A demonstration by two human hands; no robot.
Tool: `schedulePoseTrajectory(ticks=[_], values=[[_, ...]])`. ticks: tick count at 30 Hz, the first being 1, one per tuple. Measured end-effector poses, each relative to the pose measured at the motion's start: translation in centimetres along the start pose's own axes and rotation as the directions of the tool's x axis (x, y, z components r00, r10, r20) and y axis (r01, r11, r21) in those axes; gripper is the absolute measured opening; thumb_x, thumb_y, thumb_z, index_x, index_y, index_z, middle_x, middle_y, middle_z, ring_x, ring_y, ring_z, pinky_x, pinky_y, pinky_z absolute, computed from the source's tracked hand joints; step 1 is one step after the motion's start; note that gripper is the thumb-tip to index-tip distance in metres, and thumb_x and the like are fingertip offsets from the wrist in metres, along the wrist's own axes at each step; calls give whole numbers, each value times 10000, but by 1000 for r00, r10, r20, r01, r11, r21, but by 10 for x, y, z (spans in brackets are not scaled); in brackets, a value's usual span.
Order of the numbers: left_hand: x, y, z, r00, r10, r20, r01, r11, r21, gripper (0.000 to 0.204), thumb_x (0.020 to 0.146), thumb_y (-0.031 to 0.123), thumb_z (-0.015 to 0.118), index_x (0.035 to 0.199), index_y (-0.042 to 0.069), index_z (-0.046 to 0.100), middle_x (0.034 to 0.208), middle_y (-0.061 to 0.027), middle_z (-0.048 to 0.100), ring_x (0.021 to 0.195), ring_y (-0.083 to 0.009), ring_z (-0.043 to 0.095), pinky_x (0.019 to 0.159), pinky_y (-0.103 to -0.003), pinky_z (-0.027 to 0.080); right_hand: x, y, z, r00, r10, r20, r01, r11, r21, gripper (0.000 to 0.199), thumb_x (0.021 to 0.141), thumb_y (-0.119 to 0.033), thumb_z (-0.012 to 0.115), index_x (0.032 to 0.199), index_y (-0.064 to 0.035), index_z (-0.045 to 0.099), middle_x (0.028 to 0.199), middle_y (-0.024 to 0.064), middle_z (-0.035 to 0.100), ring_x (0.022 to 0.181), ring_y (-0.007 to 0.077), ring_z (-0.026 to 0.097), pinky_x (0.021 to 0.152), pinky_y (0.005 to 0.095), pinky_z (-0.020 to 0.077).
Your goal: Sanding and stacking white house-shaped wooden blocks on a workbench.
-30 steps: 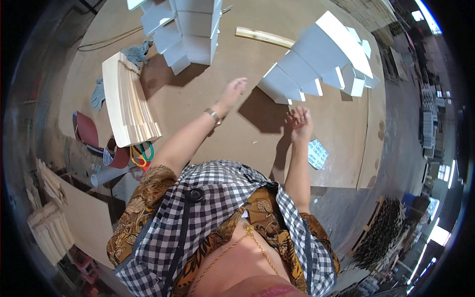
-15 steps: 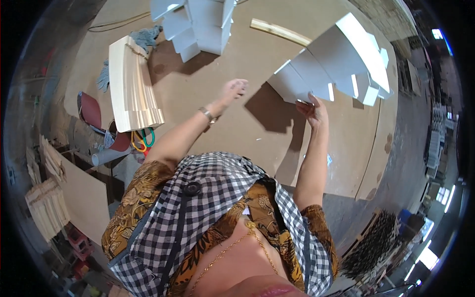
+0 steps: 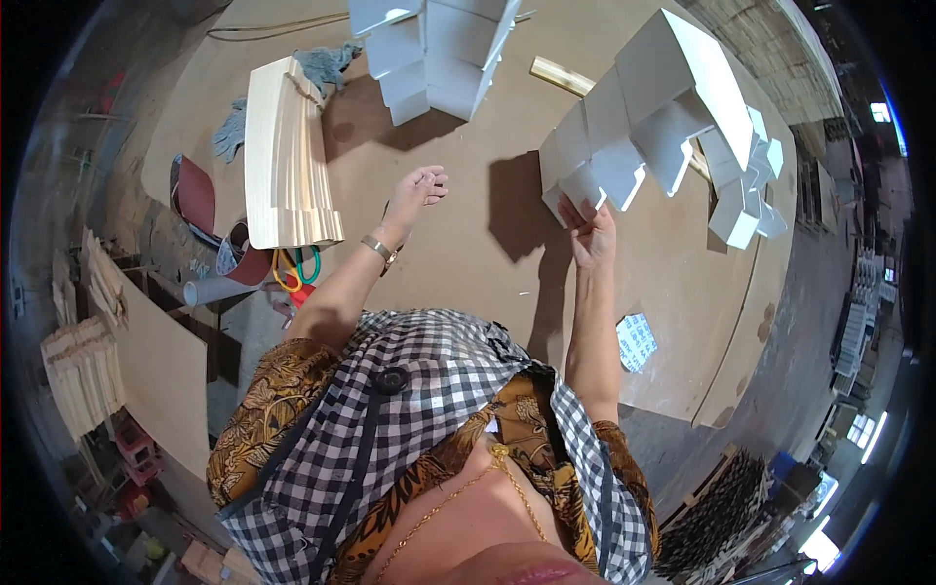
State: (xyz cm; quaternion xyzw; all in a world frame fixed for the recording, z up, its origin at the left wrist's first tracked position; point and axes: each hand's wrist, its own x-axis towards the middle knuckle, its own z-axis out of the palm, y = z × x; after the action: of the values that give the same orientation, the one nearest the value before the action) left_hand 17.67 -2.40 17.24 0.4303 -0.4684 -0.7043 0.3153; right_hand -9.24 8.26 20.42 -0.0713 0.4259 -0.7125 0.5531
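Observation:
Near the middle of the table my left hand (image 3: 419, 192) hovers over the brown board, with loosely bent fingers and nothing in them. My right hand (image 3: 591, 234) grips the lower edge of a white cardboard piece (image 3: 597, 136) with folds and several flaps. That piece stands tilted on the right side, casting a dark shadow to its left. At the far side, beyond my left hand, is a similar white folded cardboard piece (image 3: 453, 58); the top edge of the view cuts it off.
A stack of pale wooden strips (image 3: 283, 161) lies at the left, beside grey gloves (image 3: 327, 66) and scissors with coloured handles (image 3: 292, 268). A wooden batten (image 3: 563, 76) lies behind the right cardboard. A written paper slip (image 3: 637, 342) sits near my right forearm on the brown table board (image 3: 439, 263).
My right hand has drawn the cardboard slightly nearer and to the left, and its flaps hang more open. My left hand has shifted left. The paper slip now shows more fully.

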Motion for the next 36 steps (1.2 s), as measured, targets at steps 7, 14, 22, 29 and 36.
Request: schedulePoseTrajectory(ticks=[7, 14, 22, 29, 36], values=[[5, 12, -33, 978, 91, -186, -89, 996, 17, 312, 866, 234, 393, 1078, 9, 438, 965, -63, 532, 814, -112, 527, 727, -225, 420, 37, 26, 50, 997, -13, -71, 22, 990, 138, 348, 724, -18, 536, 1061, -5, 450, 1029, 122, 519, 913, 300, 530, 803, 391, 448], [-3, 18, -53, 954, 116, -278, -117, 993, 13, 309, 873, 229, 366, 1087, 21, 445, 965, -60, 532, 820, -99, 514, 730, -225, 402, 85, 58, 89, 997, -53, -56, 64, 970, 232, 288, 768, -3, 467, 1046, -49, 407, 995, 106, 516, 835, 268, 557, 702, 356, 493], [-12, 13, -55, 938, 115, -326, -114, 993, 24, 316, 878, 246, 363, 1076, 16, 451, 948, -80, 539, 803, -115, 517, 727, -231, 408, 92, 81, 126, 999, -11, -48, 23, 964, 266, 299, 771, -18, 484, 1055, -82, 420, 998, 98, 511, 882, 275, 538, 767, 367, 466], [-9, 14, -54, 932, 123, -342, -132, 991, -3, 305, 865, 222, 389, 1073, 4, 440, 953, -81, 531, 808, -115, 530, 731, -232, 417, 91, 74, 126, 998, 30, -56, -18, 980, 199, 288, 771, -10, 466, 1048, -76, 419, 986, 99, 514, 845, 269, 551, 740, 369, 477], [19, 43, -52, 874, 258, -411, -286, 958, -8, 311, 869, 249, 393, 1079, 26, 448, 947, -59, 533, 806, -101, 505, 711, -227, 401, 96, 61, 118, 994, 111, -13, -112, 994, -14, 297, 748, 28, 450, 1032, -53, 426, 908, 109, 542, 781, 260, 564, 670, 381, 496]])
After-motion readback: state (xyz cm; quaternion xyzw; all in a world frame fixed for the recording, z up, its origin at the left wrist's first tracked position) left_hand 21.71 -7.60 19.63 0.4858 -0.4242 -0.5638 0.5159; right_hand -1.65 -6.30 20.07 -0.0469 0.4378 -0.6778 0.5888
